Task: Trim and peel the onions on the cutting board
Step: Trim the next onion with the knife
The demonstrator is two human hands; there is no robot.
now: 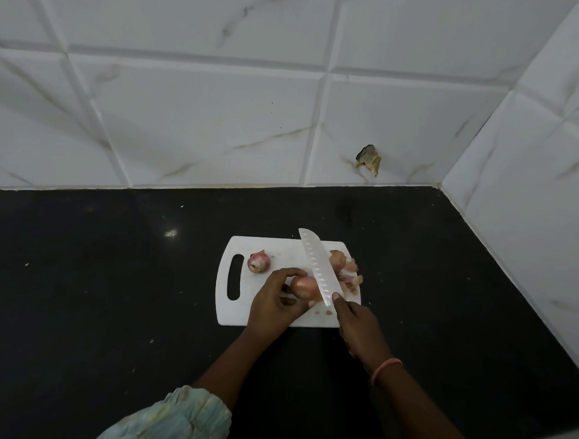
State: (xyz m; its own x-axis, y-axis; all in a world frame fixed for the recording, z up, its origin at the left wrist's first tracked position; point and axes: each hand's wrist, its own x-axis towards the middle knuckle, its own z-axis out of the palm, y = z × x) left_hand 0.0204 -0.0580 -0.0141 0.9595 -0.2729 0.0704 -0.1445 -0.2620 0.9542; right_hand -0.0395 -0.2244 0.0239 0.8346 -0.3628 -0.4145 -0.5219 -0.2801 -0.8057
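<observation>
A white cutting board [244, 312] with a handle slot lies on the black counter. My left hand [272, 305] grips a reddish onion [303, 286] at the board's middle. My right hand [356, 325] holds a knife [317, 267] by its hidden handle, index finger on the blade's heel. The blade points away from me and its edge rests against the right side of the held onion. A second onion [259, 261] sits near the handle slot. A third onion [339, 258] lies behind the blade at the right, beside a pile of peels [353, 277].
The black counter [113, 278] runs left and toward me, bounded by white tiled walls [186, 115] at the back and right. A chipped hole [369, 159] marks the back wall. Small onion scraps [324, 312] lie on the board near my right hand.
</observation>
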